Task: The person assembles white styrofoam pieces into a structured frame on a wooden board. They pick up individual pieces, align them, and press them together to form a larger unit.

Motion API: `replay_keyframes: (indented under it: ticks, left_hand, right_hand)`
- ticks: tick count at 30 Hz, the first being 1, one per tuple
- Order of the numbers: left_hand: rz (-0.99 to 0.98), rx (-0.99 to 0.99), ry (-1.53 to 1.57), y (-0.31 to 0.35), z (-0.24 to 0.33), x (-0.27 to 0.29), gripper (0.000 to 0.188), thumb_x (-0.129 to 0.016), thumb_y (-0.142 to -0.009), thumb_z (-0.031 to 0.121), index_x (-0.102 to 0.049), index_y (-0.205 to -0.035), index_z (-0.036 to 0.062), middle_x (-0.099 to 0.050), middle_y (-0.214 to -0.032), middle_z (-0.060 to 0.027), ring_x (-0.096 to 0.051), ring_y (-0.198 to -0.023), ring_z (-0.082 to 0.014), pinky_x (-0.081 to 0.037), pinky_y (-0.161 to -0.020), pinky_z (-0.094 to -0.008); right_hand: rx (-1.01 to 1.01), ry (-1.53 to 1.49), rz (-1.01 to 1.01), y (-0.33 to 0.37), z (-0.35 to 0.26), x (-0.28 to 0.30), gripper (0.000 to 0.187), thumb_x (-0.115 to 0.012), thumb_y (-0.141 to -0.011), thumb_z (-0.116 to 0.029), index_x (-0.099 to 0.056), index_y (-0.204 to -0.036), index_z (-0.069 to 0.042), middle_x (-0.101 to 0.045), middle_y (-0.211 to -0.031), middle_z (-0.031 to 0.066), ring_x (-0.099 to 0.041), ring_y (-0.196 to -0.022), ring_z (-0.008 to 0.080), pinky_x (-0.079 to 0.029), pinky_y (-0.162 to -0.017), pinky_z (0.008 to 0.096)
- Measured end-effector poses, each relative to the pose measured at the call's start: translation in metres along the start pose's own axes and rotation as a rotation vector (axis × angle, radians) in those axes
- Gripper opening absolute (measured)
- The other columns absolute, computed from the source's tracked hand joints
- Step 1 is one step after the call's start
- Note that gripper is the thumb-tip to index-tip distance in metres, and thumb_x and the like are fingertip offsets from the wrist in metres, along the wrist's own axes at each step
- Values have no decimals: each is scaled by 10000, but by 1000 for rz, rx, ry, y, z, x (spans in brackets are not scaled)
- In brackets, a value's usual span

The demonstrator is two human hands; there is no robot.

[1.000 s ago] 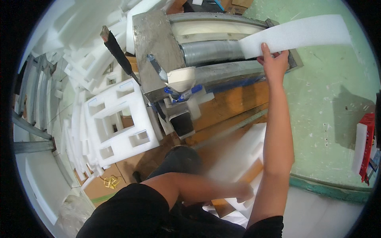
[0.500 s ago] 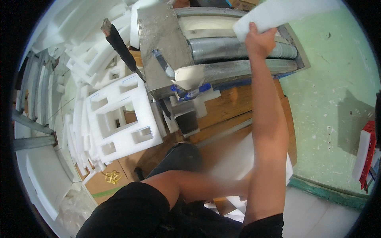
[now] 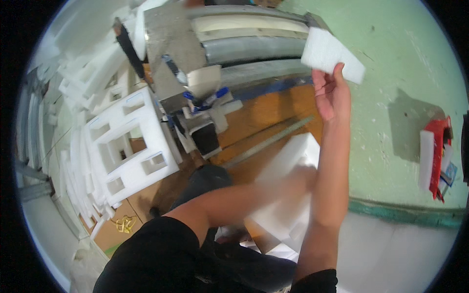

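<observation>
My right hand is raised beside the end of a roller machine, palm turned up. It grips the lower edge of a white foam block, thumb on one side and fingers on the other. My left hand is smeared by motion and partly behind my right forearm, so its fingers cannot be made out. It is over a larger white foam piece near my lap. Left of the machine stands a white foam panel with several square cut-outs.
White foam offcuts pile up at the left. A black-wrapped handle sticks up by the machine, and a blue clamp-like part sits on its front. At right, a red holder lies on the green surface. Yellow strapping lies on cardboard.
My right hand has come away from the rollers, with the foam block turned and tilted in its grip. My left hand is still moving by the lower foam. The whole view has shifted rightward.
</observation>
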State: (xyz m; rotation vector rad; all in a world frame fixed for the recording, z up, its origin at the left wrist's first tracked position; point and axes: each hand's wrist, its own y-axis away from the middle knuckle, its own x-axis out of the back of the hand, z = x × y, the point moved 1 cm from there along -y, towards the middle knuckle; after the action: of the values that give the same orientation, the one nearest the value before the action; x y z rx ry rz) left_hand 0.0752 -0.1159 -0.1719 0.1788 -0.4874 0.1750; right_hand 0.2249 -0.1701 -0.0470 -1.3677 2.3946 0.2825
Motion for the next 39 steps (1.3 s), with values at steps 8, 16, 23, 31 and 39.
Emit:
replay_keyframes:
  ticks: [8,16,23,31,39]
  left_hand:
    - [327,38,1716,-5,-17,75,596,-348,-1053,540,-500,-1373,61,-648,-1278,-120,-617,-1176,-269,-471,-1008,-501]
    - [398,-351,1956,-3,-46,104,640,-355,-1048,575,-432,-1439,75,-539,-1410,-147,-481,-1347,-303,-350,-1145,-498]
    - [592,-361,1994,6,-35,103,309,-488,-1068,286,-497,-1292,73,-575,-1323,-118,-522,-1293,-308,-401,-1087,-535]
    - [766,-200,1862,-8,-49,98,462,-553,-1034,400,-441,-1377,111,-489,-1377,-121,-544,-1174,-248,-444,-971,-461]
    - [776,20,1897,-10,-59,104,512,-546,-1014,481,-429,-1367,129,-494,-1302,-98,-520,-1205,-234,-411,-1015,-464]
  right_hand:
    - [-52,-455,1,144,31,99,333,-538,-1013,-266,-579,-1251,-37,-632,-934,86,-581,-673,167,-480,-523,286]
    - [90,-773,290,252,54,176,381,-495,-1020,-373,-590,-1189,-45,-592,-902,93,-559,-734,177,-485,-603,275]
    - [364,-171,93,154,0,121,379,-576,-1024,-285,-507,-1311,-48,-612,-1109,83,-618,-933,189,-525,-735,312]
    - [205,333,172,21,39,35,429,-657,-965,-61,-448,-1332,13,-577,-1233,190,-646,-1007,280,-625,-799,420]
    - [423,936,236,-108,59,7,493,-704,-924,-80,-439,-1324,34,-600,-1201,206,-678,-935,280,-652,-705,393]
